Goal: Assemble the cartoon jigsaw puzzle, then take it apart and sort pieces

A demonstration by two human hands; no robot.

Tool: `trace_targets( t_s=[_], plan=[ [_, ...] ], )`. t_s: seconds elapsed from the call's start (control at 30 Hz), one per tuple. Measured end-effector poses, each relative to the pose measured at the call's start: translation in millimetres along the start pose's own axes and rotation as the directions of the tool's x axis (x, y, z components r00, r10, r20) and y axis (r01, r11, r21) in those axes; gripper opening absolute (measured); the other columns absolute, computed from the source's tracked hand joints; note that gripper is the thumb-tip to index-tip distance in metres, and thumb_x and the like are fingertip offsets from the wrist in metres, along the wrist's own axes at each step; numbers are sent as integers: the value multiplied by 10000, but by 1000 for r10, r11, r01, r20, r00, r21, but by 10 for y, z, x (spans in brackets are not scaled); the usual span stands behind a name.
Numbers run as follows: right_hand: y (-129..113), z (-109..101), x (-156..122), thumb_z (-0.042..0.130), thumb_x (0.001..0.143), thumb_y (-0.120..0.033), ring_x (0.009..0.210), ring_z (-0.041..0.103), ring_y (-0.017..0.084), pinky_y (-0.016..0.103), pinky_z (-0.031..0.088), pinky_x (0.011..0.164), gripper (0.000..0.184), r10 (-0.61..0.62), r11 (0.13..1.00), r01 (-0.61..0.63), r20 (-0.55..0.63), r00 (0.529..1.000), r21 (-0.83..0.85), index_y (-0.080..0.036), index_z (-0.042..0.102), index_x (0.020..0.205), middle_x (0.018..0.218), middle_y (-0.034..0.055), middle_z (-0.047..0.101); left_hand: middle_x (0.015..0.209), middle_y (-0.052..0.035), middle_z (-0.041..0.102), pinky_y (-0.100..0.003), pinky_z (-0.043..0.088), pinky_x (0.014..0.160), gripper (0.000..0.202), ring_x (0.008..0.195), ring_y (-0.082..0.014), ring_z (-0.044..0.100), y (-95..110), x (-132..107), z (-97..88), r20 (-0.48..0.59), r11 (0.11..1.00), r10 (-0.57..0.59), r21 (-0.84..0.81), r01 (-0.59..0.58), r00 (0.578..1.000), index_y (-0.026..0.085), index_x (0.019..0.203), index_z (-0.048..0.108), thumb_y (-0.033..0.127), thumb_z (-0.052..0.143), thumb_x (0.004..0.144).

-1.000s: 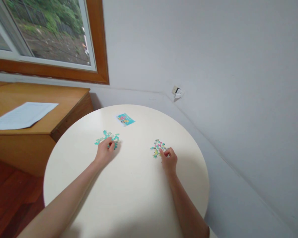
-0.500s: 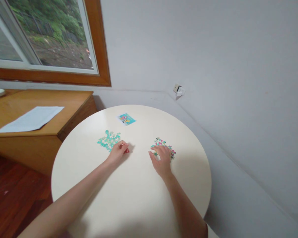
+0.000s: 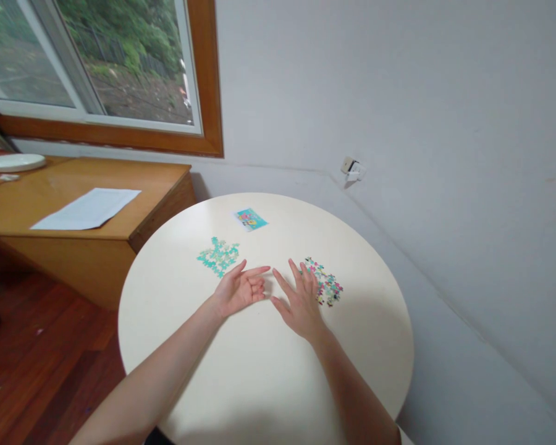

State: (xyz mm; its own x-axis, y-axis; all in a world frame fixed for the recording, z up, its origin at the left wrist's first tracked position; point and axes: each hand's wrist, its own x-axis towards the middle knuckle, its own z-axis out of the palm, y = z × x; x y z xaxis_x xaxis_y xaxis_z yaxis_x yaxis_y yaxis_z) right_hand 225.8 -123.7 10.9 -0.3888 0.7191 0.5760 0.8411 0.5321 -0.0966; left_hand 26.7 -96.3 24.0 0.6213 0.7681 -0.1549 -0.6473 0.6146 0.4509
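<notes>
My left hand (image 3: pixel 241 289) is turned palm up over the table, fingers apart, with nothing seen in it. Just beyond it lies a spread of teal and pale green jigsaw puzzle pieces (image 3: pixel 218 255). Palm down with its fingers spread, my right hand (image 3: pixel 300 301) is above the table, its fingertips near those of my left hand. To its right is a pile of multicoloured puzzle pieces (image 3: pixel 328 287), partly covered by the fingers. A small colourful picture card (image 3: pixel 251 219) rests near the table's far edge.
The round white table (image 3: pixel 241 383) stands close to the wall. A wooden desk (image 3: pixel 157 213) at the left carries a sheet of paper (image 3: pixel 90 209) and a white round dish (image 3: pixel 13 163). A plug sits in a wall socket (image 3: pixel 352 168).
My left hand has turned from curled fingers to an open palm. My right hand has moved left off part of the multicoloured pile, its fingers spreading. The view has shifted slightly left.
</notes>
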Motion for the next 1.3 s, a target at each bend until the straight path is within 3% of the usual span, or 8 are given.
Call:
trace_targets(
  t_s=[0.27, 0.6, 0.93, 1.3],
  plan=[
    [8, 29, -24, 445, 913, -426, 1369, 198, 354, 573, 206, 1069, 518, 11, 999, -8, 60, 998, -53, -303, 375, 1411, 1506, 112, 238, 780, -104, 685, -369, 444, 812, 494, 704, -193, 647, 7, -3, -4, 117, 999, -41, -12, 43, 992, 27, 1134, 609, 437, 411, 943],
    [27, 47, -34, 452, 911, -397, 1355, 227, 335, 557, 215, 1070, 487, -4, 1000, 5, 43, 999, -31, -283, 417, 1383, 1474, 117, 279, 761, -89, 690, -304, 449, 735, 450, 687, -171, 642, 18, 17, -37, 59, 996, -39, 86, 34, 997, 50, 1120, 626, 430, 500, 912],
    [33, 27, -41, 447, 912, -380, 1350, 238, 329, 554, 210, 1073, 452, -2, 1000, 2, 47, 999, -7, -275, 463, 1351, 1456, 118, 312, 703, -49, 657, -280, 444, 667, 409, 619, -144, 607, -26, 59, -57, 10, 962, 34, 272, -36, 999, 94, 1065, 658, 426, 641, 827],
    [33, 50, -52, 474, 897, -389, 1343, 255, 310, 526, 204, 1077, 456, -32, 999, 32, 58, 998, -1, -270, 488, 1336, 1442, 108, 352, 668, -25, 613, -272, 452, 656, 494, 609, -128, 575, -45, 49, -21, -16, 916, 64, 398, -52, 998, 118, 1061, 644, 478, 721, 732]
  ],
)
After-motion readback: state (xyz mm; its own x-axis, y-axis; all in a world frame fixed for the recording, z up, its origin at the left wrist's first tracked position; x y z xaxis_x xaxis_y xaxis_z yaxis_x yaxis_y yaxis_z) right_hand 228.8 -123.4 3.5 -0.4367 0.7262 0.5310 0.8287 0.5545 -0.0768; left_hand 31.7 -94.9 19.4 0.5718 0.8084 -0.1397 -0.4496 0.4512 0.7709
